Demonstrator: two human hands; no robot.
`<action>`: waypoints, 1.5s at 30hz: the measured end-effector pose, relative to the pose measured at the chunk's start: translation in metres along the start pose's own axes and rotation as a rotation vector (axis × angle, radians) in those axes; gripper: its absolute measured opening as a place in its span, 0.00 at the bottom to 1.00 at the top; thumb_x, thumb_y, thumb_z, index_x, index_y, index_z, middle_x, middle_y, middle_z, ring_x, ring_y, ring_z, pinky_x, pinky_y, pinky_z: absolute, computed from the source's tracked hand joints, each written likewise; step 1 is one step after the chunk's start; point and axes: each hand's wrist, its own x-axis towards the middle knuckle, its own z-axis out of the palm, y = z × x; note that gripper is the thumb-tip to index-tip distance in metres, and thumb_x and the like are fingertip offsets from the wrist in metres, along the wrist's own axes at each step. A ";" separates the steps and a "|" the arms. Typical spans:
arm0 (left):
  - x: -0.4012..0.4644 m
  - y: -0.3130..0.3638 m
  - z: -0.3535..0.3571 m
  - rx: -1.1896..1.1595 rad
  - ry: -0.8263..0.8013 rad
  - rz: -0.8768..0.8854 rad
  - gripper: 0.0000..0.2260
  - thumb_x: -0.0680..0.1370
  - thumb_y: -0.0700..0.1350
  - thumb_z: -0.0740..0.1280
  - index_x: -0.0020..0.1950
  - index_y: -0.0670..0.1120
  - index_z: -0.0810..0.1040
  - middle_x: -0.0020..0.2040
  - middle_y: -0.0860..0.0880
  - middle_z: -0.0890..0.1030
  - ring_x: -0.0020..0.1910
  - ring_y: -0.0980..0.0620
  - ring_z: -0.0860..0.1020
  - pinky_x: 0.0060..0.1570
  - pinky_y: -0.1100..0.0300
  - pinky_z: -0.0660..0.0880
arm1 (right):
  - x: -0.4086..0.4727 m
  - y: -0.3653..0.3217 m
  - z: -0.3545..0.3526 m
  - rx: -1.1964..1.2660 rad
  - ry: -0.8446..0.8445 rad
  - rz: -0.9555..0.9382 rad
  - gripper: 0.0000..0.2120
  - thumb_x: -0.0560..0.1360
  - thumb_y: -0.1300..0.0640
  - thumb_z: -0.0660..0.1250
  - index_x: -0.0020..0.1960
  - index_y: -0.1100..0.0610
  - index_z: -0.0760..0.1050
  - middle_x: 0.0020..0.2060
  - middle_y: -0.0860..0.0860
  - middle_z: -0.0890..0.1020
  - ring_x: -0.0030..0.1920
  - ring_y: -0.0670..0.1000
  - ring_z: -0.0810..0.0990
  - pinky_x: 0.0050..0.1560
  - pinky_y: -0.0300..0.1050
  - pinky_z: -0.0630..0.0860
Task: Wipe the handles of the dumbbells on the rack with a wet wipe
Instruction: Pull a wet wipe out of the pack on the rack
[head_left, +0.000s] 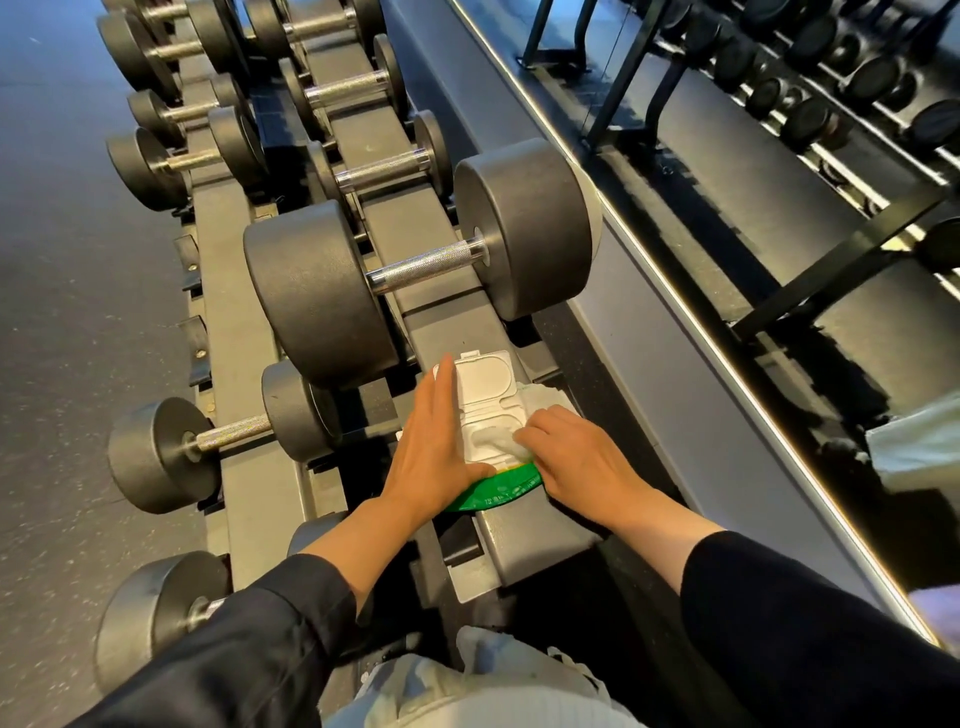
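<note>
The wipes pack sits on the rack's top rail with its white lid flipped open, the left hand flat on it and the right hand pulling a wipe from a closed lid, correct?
Not quite. The head view shows the lid open, not closed; the right hand pinches a wet wipe at the opening. The left hand does lie flat on the wipes pack on the rack.

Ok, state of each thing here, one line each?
Wipes pack: lies on the rack, held flat.
Lid: flipped open.
Wet wipe: partly pulled out of the opening.
Left hand: flat on the pack.
Right hand: pinching the wipe.
Big dumbbell: racked, handle untouched.
</note>
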 end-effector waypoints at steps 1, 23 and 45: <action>-0.001 0.001 0.000 -0.003 0.008 -0.003 0.57 0.63 0.54 0.80 0.77 0.50 0.41 0.75 0.47 0.56 0.72 0.49 0.61 0.64 0.53 0.67 | 0.001 0.000 -0.002 0.002 0.060 0.018 0.10 0.65 0.69 0.73 0.44 0.61 0.77 0.40 0.55 0.78 0.41 0.54 0.77 0.34 0.47 0.77; -0.014 0.003 0.000 0.056 0.014 -0.009 0.49 0.66 0.47 0.79 0.77 0.48 0.49 0.74 0.48 0.61 0.71 0.49 0.64 0.68 0.51 0.65 | -0.009 -0.010 -0.003 0.175 0.155 0.192 0.09 0.73 0.61 0.69 0.53 0.58 0.75 0.62 0.56 0.70 0.58 0.54 0.73 0.51 0.46 0.80; -0.021 0.003 0.008 0.301 0.030 0.183 0.29 0.68 0.44 0.77 0.67 0.45 0.72 0.66 0.45 0.75 0.63 0.45 0.74 0.61 0.47 0.74 | -0.027 0.008 -0.037 0.283 0.747 0.679 0.09 0.71 0.74 0.63 0.37 0.63 0.76 0.43 0.56 0.74 0.43 0.48 0.73 0.41 0.24 0.69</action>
